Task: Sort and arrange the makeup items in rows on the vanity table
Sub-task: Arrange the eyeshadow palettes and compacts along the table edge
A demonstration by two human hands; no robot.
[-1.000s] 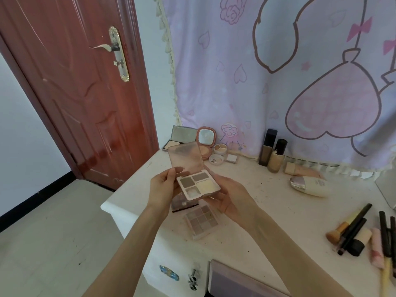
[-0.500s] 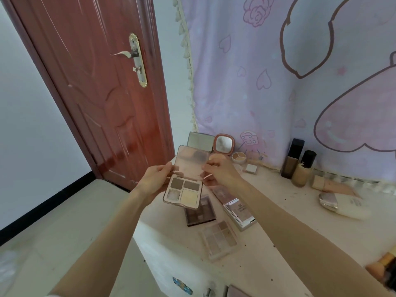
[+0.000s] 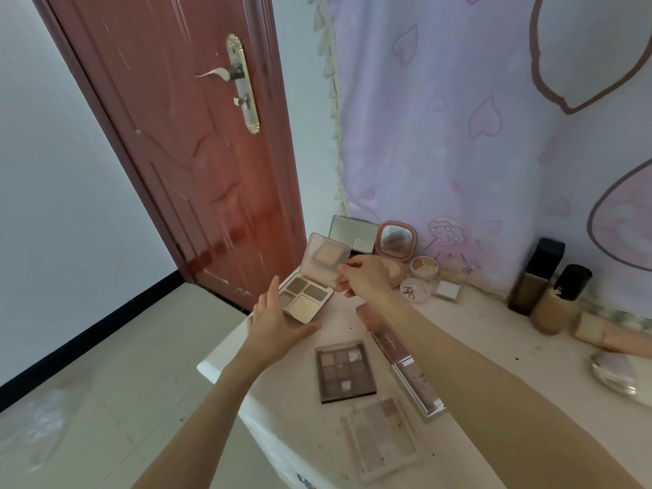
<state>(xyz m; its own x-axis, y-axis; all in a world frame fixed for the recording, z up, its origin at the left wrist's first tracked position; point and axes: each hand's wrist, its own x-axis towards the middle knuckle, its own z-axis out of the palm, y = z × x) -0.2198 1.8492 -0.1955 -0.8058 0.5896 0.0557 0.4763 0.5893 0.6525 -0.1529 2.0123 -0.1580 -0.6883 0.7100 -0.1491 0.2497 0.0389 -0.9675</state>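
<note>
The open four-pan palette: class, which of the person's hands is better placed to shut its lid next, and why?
Probably the right hand: its fingertips already pinch the raised lid's edge on the palette. The left hand lies open and flat beside the base, placed to steady it, not to reach the lid.

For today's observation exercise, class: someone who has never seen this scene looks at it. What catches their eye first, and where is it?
Likely the open four-pan palette at the left end of the vanity table, its clear lid pinched by the right hand while the left hand rests at its base. Next, the red-brown door filling the left, and the pink heart-print curtain behind the table.
</note>
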